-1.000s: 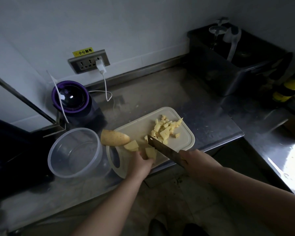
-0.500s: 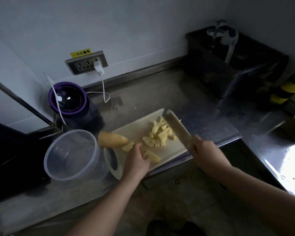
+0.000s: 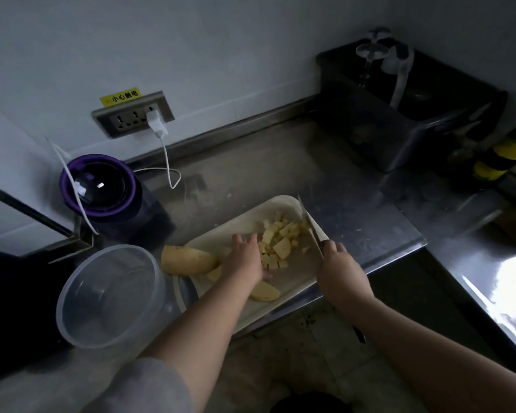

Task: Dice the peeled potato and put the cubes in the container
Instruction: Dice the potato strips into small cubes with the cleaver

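— Dim kitchen corner, steel surface [image 3: 280,174] along a white wall. Why does the cutting board [image 3: 280,205] sit so near the front edge?
— Close to the body, I'd say, so both arms reach it without stretching. The container [image 3: 72,311] stands on the surface just beside the board's left end and looks empty. From that spot the carry is short.
— And the potato?
— It is in several parts. A pile of cubes [image 3: 280,242] lies mid-board. A big uncut chunk [image 3: 188,259] rests at the board's left edge, next to the container. A thinner slice [image 3: 265,292] lies at the near edge, just beside the left wrist. Both are parked out of the blade's way, I judge.
— What is the left hand doing?
— The left hand [image 3: 245,257] lies palm down with straight fingers, its grip open, pressed against the left side of the pile. The right hand [image 3: 340,263] has its grip closed round the handle of the knife [image 3: 312,225], whose blade stands on the board along the pile's right side.
— So hand and blade act as two walls?
— That is my reading: the cubes are hemmed between them, ready to be gathered and lifted across. None sits in the container yet and two pieces await dicing, so the task is perhaps halfway.
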Motion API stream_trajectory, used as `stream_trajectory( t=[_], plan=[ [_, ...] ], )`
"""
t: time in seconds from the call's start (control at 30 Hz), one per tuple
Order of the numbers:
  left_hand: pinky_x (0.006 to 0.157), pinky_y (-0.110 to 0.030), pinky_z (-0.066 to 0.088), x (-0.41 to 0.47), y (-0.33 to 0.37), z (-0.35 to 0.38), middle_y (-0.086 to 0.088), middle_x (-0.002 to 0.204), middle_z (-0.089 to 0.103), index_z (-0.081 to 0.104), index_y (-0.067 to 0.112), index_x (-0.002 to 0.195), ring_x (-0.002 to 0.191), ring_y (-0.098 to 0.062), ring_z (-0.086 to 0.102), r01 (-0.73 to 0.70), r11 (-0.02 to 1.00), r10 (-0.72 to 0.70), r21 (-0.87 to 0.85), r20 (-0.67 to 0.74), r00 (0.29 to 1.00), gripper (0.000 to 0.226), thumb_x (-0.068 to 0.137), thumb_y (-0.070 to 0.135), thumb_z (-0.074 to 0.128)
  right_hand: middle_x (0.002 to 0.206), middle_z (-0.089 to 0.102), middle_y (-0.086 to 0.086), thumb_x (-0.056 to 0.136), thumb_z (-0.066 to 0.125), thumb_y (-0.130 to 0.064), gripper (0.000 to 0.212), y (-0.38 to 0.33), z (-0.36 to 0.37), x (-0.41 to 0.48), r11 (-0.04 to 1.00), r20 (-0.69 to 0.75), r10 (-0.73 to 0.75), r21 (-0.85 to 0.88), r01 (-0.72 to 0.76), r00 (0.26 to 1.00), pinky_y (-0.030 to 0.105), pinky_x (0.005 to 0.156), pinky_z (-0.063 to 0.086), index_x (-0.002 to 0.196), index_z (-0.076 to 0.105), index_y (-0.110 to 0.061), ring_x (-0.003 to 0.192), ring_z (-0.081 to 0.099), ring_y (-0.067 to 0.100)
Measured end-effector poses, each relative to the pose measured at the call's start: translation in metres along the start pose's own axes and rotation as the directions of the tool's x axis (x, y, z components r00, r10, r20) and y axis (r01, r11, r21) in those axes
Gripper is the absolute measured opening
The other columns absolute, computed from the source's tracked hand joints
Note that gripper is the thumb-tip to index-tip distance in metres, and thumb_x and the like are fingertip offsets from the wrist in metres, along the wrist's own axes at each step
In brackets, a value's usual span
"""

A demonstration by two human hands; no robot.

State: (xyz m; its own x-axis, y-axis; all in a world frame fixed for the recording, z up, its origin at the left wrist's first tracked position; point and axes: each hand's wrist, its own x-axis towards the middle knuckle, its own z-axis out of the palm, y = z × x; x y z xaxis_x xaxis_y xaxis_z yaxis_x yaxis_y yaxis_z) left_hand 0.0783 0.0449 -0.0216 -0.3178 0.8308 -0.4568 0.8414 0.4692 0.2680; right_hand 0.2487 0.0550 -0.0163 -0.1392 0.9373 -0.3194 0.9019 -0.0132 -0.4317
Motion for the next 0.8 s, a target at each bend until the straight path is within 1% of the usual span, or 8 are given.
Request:
stream_trajectory(
  t=[0.07,0.13,0.2,0.3,0.43,0.6,0.7,0.8],
  plan=[
    [0.093,-0.036,0.047,0.003,0.0,0.001,-0.011,0.149,0.022,0.025,0.022,0.147,0.129,-0.03,0.043,0.004,1.0,-0.004,-0.026,0.006,1.0,0.088,0.077,0.026,0.078,0.122,0.052,0.004,0.099,0.044,-0.009,0.037,-0.005,0.004,0.002,0.999,-0.007,-0.025,-0.025,0.025,1.0,0.037,0.078,0.057,0.136,0.041,-0.015,0.092,0.06,0.019],
    [0.1,-0.041,0.044,0.007,-0.002,0.001,-0.011,0.15,0.022,0.028,0.022,0.147,0.132,-0.032,0.039,0.018,0.999,-0.017,-0.049,0.01,1.0,0.085,0.077,0.027,0.077,0.124,0.052,0.004,0.098,0.043,-0.007,0.039,-0.009,0.006,0.006,0.999,0.004,-0.031,-0.021,0.031,1.0,0.037,0.077,0.058,0.136,0.041,-0.016,0.092,0.061,0.019],
    [0.101,-0.041,0.043,0.011,-0.004,0.002,-0.011,0.15,0.022,0.029,0.022,0.146,0.133,-0.032,0.038,0.024,0.997,-0.024,-0.067,0.004,1.0,0.084,0.077,0.028,0.077,0.124,0.052,0.004,0.097,0.043,-0.006,0.04,-0.015,0.007,0.011,0.999,0.023,-0.034,-0.014,0.034,0.999,0.038,0.079,0.057,0.136,0.041,-0.015,0.096,0.06,0.021],
    [0.103,-0.04,0.043,0.015,-0.007,0.004,-0.011,0.152,0.02,0.028,0.021,0.147,0.134,-0.03,0.038,0.032,0.993,-0.032,-0.112,0.004,0.999,0.089,0.075,0.028,0.079,0.125,0.051,0.005,0.097,0.041,-0.006,0.041,-0.025,0.009,0.017,0.998,0.047,-0.056,-0.011,0.057,0.997,0.038,0.082,0.055,0.137,0.039,-0.013,0.1,0.057,0.022],
    [0.105,-0.039,0.042,0.021,-0.011,0.003,-0.009,0.149,0.025,0.032,0.019,0.145,0.132,-0.027,0.04,0.004,0.99,-0.006,-0.141,-0.015,1.0,0.086,0.075,0.025,0.08,0.119,0.052,0.004,0.095,0.039,-0.004,0.04,-0.036,0.012,0.03,0.996,0.052,-0.07,-0.051,0.073,0.996,0.037,0.075,0.055,0.134,0.041,-0.014,0.093,0.057,0.022],
    [0.106,-0.039,0.04,0.028,-0.018,-0.008,-0.01,0.147,0.027,0.034,0.017,0.144,0.129,-0.027,0.042,-0.038,0.99,0.034,-0.135,-0.032,0.999,0.078,0.078,0.023,0.077,0.12,0.055,0.0,0.096,0.036,-0.007,0.04,-0.035,0.008,0.045,0.977,0.095,-0.18,-0.099,0.189,0.979,0.041,0.078,0.056,0.134,0.044,-0.02,0.096,0.058,0.023],
    [0.108,-0.041,0.038,0.031,-0.024,-0.017,-0.009,0.149,0.026,0.033,0.018,0.145,0.132,-0.028,0.039,-0.078,0.991,0.077,-0.106,-0.014,0.997,0.082,0.077,0.024,0.078,0.12,0.057,-0.001,0.099,0.037,-0.011,0.039,-0.033,-0.001,0.051,0.954,0.131,-0.263,-0.114,0.278,0.956,0.038,0.083,0.054,0.135,0.047,-0.021,0.099,0.059,0.022],
    [0.108,-0.041,0.038,0.028,-0.029,-0.023,-0.007,0.151,0.025,0.031,0.02,0.146,0.134,-0.027,0.038,-0.1,0.99,0.103,-0.096,0.021,0.994,0.085,0.076,0.027,0.079,0.106,0.061,-0.003,0.102,0.04,-0.016,0.028,-0.027,-0.012,0.058,0.941,0.158,-0.31,-0.088,0.326,0.938,0.032,0.08,0.055,0.125,0.054,-0.022,0.088,0.061,0.015]
  ],
)
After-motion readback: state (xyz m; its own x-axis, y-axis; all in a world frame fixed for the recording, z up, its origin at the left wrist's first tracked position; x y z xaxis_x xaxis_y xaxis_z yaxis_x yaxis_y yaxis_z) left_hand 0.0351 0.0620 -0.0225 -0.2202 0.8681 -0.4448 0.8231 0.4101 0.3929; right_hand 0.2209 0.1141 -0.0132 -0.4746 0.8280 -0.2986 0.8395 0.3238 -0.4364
